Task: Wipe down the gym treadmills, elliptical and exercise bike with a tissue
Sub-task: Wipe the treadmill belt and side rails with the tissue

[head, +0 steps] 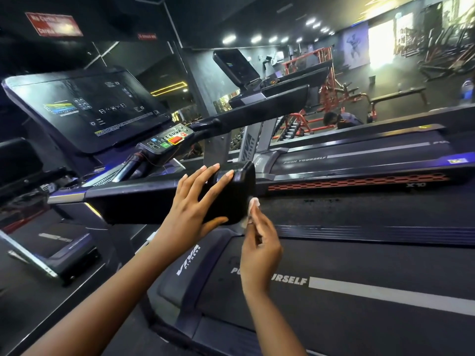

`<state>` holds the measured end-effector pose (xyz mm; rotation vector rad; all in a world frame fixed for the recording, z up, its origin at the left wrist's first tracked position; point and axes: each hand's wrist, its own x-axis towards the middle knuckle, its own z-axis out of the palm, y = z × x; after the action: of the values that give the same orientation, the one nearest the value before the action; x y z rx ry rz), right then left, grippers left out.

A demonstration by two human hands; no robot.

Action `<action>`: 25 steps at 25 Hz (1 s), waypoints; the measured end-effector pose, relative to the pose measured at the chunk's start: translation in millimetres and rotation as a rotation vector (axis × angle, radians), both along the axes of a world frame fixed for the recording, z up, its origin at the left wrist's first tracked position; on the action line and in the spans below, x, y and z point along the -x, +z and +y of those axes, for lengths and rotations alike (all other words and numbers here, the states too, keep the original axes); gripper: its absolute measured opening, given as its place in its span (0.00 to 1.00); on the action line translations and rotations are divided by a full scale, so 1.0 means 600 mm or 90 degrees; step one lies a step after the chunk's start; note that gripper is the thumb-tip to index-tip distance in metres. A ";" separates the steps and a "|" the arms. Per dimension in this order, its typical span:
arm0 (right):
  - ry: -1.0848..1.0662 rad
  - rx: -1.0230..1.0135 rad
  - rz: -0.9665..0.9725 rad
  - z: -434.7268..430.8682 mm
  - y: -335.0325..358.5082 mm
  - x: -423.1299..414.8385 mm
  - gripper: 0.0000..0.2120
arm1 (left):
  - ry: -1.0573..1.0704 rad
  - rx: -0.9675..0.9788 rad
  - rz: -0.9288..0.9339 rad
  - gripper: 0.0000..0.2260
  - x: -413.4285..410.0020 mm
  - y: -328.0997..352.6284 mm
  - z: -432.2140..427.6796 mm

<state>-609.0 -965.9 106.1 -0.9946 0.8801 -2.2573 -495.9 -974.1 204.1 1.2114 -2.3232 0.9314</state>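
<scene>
Head view: left grip (196, 201) spread, steadying the handrail (144, 199); right grip (259, 242), pinching the tissue (254, 202), should sweep the rail's end fully.

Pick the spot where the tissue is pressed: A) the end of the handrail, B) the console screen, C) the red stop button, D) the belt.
A: the right hand pinches the tissue against the end of the handrail, while the left hand rests flat on that rail's side.

head cam, wide-angle, tilted, looking down close over treadmill handrail (154, 199)
</scene>
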 end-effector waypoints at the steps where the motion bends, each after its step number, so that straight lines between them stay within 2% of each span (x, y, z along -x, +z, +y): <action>1: 0.019 -0.010 -0.013 0.000 -0.003 0.005 0.19 | -0.001 0.001 0.003 0.40 0.000 0.000 0.001; 4: -0.010 0.009 -0.016 -0.013 0.039 0.035 0.16 | 0.000 -0.002 0.008 0.44 -0.002 0.000 0.002; 8: -0.059 0.047 0.029 -0.029 0.081 0.032 0.16 | 0.001 -0.004 0.004 0.39 -0.002 -0.001 0.000; 10: -0.055 0.012 0.012 -0.030 0.062 0.016 0.17 | -0.003 -0.005 0.006 0.39 -0.003 0.000 0.000; 14: 0.027 -0.087 -0.073 -0.025 0.025 -0.004 0.18 | -0.004 0.007 0.007 0.44 -0.004 0.000 -0.001; 16: 0.076 -0.150 -0.064 -0.017 0.014 -0.003 0.17 | -0.002 0.002 0.005 0.45 -0.002 -0.003 0.001; 18: 0.122 -0.189 -0.025 -0.005 0.014 0.011 0.17 | 0.006 0.002 0.010 0.46 0.003 -0.004 0.002; 22: 0.129 -0.208 0.134 0.024 0.042 0.074 0.13 | 0.000 -0.016 0.058 0.45 0.007 -0.016 0.016; 25: 0.142 -0.215 0.251 0.051 0.035 0.122 0.11 | -0.029 -0.004 0.136 0.36 0.021 -0.053 0.045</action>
<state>-682.3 -935.5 127.1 -1.3216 1.2006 -1.6823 -508.3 -947.1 172.4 1.1933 -2.1769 0.7400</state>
